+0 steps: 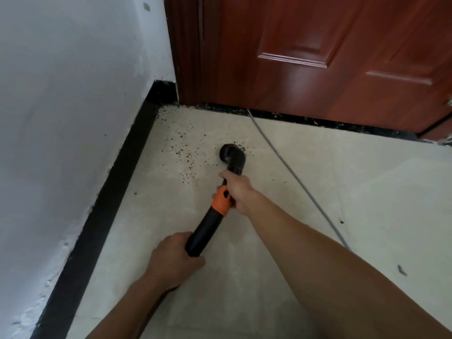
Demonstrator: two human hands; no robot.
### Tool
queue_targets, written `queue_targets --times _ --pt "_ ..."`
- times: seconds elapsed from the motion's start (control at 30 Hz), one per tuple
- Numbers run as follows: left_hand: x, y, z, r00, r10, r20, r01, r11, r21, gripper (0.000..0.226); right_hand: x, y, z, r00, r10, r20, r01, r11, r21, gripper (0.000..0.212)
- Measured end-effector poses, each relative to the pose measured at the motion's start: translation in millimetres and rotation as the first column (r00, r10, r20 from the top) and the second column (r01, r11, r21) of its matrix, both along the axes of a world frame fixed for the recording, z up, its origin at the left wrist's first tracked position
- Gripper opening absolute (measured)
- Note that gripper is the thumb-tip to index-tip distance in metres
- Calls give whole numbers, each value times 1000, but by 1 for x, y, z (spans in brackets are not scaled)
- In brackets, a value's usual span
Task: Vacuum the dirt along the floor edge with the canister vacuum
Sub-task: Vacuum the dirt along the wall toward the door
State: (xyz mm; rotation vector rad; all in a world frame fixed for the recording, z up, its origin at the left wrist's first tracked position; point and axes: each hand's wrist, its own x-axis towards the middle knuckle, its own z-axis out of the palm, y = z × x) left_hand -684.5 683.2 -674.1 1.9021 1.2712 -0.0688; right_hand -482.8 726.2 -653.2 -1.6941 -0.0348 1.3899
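Observation:
A black vacuum wand (205,231) with an orange collar (221,201) slants across the pale tiled floor. Its black nozzle (231,155) rests on the floor at the right edge of a scatter of dark dirt (186,152). The dirt spreads from there toward the corner by the black skirting (122,167). My right hand (238,189) grips the wand just above the orange collar. My left hand (175,258) holds the wand's lower black end. The canister is out of view.
A white wall (73,94) with black skirting runs along the left. A red-brown door (330,52) with a dark threshold strip (318,119) closes the far side. A grey cord (293,177) lies on the floor to the right of the nozzle.

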Motion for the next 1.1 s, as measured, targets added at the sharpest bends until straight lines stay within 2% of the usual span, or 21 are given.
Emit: queue_targets --times 0.1,0.2,0.27,0.43,0.5,0.57,0.67,0.8,0.9,1.0,1.1 --pt "8 -6 2 985 -169 -45 169 986 -12 18 9 -32 -4 988 -155 7 155 988 -18 18" --pt "32 -15 -1 964 -263 -43 264 965 14 25 32 -51 -5 962 -269 48 269 963 -3 18" --pt "43 -9 -2 982 -189 13 189 982 6 26 40 -34 -2 973 -221 64 221 975 12 18" --pt "33 24 3 998 38 47 -38 999 3 21 24 37 5 993 93 78 -95 995 14 29" --pt "23 32 6 997 51 55 -51 999 -6 24 15 46 4 992 104 69 -106 994 17 32" --pt "7 30 7 999 0 45 2 999 -38 30 5 33 -2 999 23 46 -23 1000 11 27" --pt "-12 15 3 991 -134 -20 131 987 -95 16 -6 -17 -14 988 -153 17 154 988 -27 20" --pt "-4 -1 1 912 -394 -109 379 915 -135 17 -4 -88 -13 903 -430 -12 429 902 -42 17" --pt "10 -8 -1 841 -523 -138 510 852 -117 20 2 -120 -11 848 -529 28 529 847 -49 16" --pt "26 -7 -2 842 -524 -128 518 851 -79 26 14 -118 -13 829 -555 66 559 828 -48 17" --pt "36 0 2 915 -396 -74 393 918 -57 30 30 -80 -10 881 -465 90 468 884 -16 17"
